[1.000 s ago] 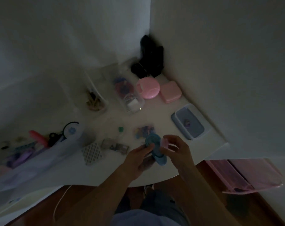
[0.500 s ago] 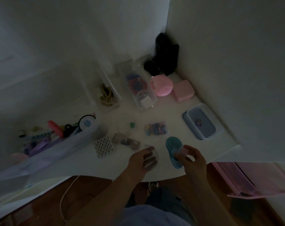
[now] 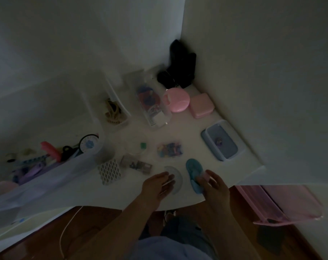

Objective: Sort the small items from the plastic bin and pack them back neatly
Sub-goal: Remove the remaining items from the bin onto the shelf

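Dim white table [image 3: 178, 128], left hand [image 3: 158, 185] with fingers straight over a clear round lid [image 3: 175, 182], right hand [image 3: 214, 186] pinching a small pink piece [image 3: 206, 175] beside the teal case [image 3: 194, 172]

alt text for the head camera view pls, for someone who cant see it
In dim light, a person's left hand rests on a clear round lid while the right hand holds a small pink item over a blue oval case on a white corner table. Small boxes and a bin of items surround them.
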The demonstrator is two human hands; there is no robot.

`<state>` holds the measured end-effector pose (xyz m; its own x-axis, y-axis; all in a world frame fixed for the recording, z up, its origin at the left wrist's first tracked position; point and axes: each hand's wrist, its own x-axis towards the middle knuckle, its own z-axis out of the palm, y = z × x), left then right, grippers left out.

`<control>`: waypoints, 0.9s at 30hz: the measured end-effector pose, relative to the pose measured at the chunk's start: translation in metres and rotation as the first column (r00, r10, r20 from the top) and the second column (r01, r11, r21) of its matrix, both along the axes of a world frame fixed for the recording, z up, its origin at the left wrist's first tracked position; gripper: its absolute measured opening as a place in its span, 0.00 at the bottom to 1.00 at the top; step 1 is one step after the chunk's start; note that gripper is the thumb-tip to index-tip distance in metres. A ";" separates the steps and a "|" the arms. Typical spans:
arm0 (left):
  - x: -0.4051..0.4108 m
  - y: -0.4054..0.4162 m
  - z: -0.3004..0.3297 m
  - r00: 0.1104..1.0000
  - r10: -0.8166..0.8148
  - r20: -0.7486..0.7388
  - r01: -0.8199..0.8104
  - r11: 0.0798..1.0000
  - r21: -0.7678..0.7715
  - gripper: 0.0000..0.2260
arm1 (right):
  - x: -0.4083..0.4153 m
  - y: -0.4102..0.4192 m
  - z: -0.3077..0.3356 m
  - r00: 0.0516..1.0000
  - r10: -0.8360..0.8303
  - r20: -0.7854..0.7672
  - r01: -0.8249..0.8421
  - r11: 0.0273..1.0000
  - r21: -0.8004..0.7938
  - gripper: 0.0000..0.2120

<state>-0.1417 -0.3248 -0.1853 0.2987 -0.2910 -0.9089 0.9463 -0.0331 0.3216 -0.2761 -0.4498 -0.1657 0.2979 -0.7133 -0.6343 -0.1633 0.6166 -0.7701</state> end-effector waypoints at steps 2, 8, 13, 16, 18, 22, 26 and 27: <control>-0.005 -0.013 0.005 1.000 -0.018 0.018 0.019 0.998 -0.055 0.07 | 0.000 -0.001 0.000 0.999 0.033 0.022 -0.033 0.999 -0.025 0.20; -0.014 -0.054 0.016 0.985 -0.110 0.132 0.129 0.981 -0.148 0.11 | 0.002 -0.015 -0.003 0.985 0.161 -0.052 -0.170 0.952 -0.253 0.18; -0.017 -0.069 0.017 0.961 -0.128 0.244 0.156 0.983 -0.099 0.14 | 0.004 -0.028 -0.003 0.956 0.266 -0.126 -0.294 0.867 -0.401 0.17; -0.015 -0.076 0.016 0.954 -0.130 0.271 0.157 0.984 -0.079 0.15 | 0.004 -0.040 -0.005 0.959 0.252 -0.131 -0.284 0.872 -0.398 0.15; -0.013 -0.081 0.018 0.948 -0.133 0.290 0.154 0.987 -0.053 0.16 | 0.006 -0.049 -0.005 0.986 0.144 -0.083 -0.162 0.944 -0.288 0.10; -0.014 -0.094 0.021 0.933 -0.144 0.331 0.163 0.986 -0.032 0.15 | 0.011 -0.072 -0.002 0.986 0.076 -0.149 -0.091 0.991 -0.094 0.14; -0.015 -0.117 0.029 0.914 -0.181 0.364 0.218 0.974 -0.063 0.09 | 0.011 -0.086 0.014 0.829 0.439 -0.346 -0.523 0.828 -0.202 0.12; -0.014 -0.124 0.031 0.909 -0.189 0.372 0.230 0.971 -0.070 0.08 | 0.010 -0.092 0.017 0.806 0.456 -0.377 -0.557 0.799 -0.224 0.14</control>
<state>-0.1555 -0.4483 -0.1539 0.5208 -0.4744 -0.7098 0.7403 -0.1631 0.6522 -0.2665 -0.5414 -0.1492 0.5113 -0.6823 -0.5225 -0.6289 0.1173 -0.7686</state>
